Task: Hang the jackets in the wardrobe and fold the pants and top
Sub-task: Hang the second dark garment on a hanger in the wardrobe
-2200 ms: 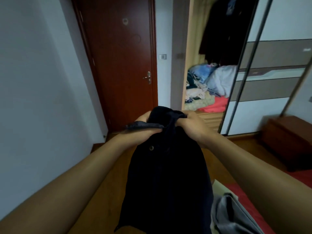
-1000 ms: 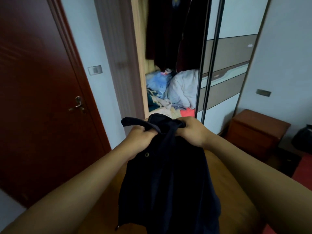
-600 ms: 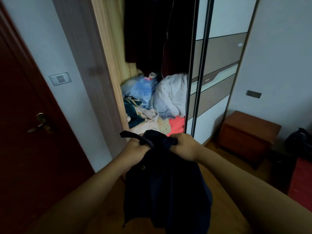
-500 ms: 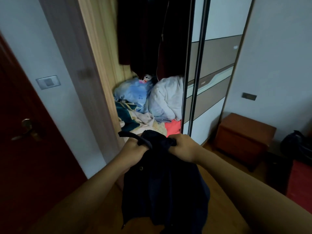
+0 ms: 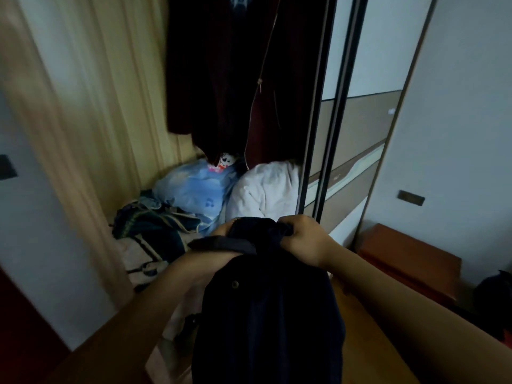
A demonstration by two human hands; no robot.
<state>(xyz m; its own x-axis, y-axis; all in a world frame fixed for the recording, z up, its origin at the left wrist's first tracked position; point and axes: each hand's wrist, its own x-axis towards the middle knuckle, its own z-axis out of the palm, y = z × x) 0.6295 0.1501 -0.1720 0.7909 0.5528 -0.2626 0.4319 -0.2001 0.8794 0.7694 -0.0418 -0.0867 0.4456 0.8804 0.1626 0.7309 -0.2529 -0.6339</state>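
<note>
A dark navy jacket [image 5: 271, 322] hangs down in front of me, held at its top by both hands. My left hand [image 5: 213, 254] grips the collar on the left, partly hidden by the cloth. My right hand [image 5: 303, 241] grips the bunched fabric on the right. Straight ahead is the open wardrobe [image 5: 110, 106] with wooden inner walls. Dark garments [image 5: 235, 73] hang inside it above my hands.
Heaped on the wardrobe floor are a blue bundle [image 5: 194, 189], a white bundle [image 5: 266, 189] and dark clothes [image 5: 149, 225]. The sliding door [image 5: 352, 128] stands just right of my hands. A brown low cabinet [image 5: 410, 261] sits by the right wall.
I have walked from the red door to the wardrobe, which now fills the view. Both hands have kept the same grip on the jacket throughout.
</note>
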